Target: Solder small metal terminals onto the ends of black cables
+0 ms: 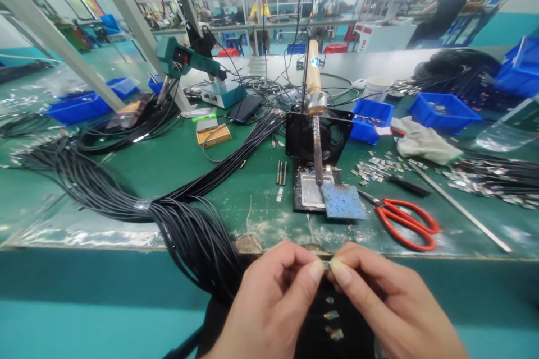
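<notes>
My left hand point(273, 291) and my right hand point(379, 286) meet just in front of the bench edge. Both are closed, pinching a small metal connector point(327, 265) between thumbs and fingers, whose tips cover most of it. Below them, several similar small connector pieces point(331, 315) lie on black material over my lap. A thick bundle of black cables point(189, 230) hangs over the edge beside my left hand. Beyond my hands, a wooden-handled soldering iron point(315, 81) points down, its tip beside a blue sponge point(344, 202).
Red-handled scissors point(406, 224) lie near the edge at right, beside a long thin strip point(461, 207). Loose metal connectors point(373, 171) are scattered near a blue bin point(370, 123) and a white glove point(425, 140). A black fan point(295, 137) stands behind the iron. People are in the background.
</notes>
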The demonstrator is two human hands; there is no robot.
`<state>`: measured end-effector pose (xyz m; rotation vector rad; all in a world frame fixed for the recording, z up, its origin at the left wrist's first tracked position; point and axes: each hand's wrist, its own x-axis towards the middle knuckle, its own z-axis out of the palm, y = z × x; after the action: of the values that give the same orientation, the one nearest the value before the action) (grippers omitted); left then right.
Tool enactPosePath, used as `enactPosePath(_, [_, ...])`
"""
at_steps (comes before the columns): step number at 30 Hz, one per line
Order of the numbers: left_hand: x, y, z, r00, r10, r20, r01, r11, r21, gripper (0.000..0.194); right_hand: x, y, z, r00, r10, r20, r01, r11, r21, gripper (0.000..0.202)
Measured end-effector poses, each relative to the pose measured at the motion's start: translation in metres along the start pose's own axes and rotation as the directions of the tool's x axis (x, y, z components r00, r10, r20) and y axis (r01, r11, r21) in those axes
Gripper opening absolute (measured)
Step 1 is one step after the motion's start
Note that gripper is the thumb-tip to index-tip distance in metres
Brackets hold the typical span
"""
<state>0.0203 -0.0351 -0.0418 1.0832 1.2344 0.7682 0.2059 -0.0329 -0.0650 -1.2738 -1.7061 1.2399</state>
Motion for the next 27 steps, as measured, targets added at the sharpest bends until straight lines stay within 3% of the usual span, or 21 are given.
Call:
enactPosePath(16, [0.006, 0.005, 0.003, 0.999, -0.043, -0.002, 0.043, 0.998, -0.045, 0.029, 0.005, 0.002, 0.000, 0.999, 0.042, 0.019, -0.042, 0.999, -0.002, 0.032])
enactPosePath(22, [0.011, 0.007, 0.002, 0.997, -0.082, 0.003, 0.082, 0.994, -0.078, 0.026, -0.002, 0.011, -0.012, 0.986, 0.164, -0.030, -0.160, 0.982, 0.104, 0.018])
enactPosePath(25, [0.015, 0.010, 0.001, 0.995, -0.099, -0.010, 0.098, 0.993, -0.069, 0.026, -0.009, 0.019, -0.029, 0.999, 0.026, 0.039, -0.033, 0.981, 0.192, 0.026])
enactPosePath(27, [0.019, 0.013, 0.002, 0.994, -0.104, -0.024, 0.102, 0.993, -0.059, 0.025, -0.013, 0.022, -0.036, 0.992, -0.088, 0.093, 0.060, 0.960, 0.273, 0.019])
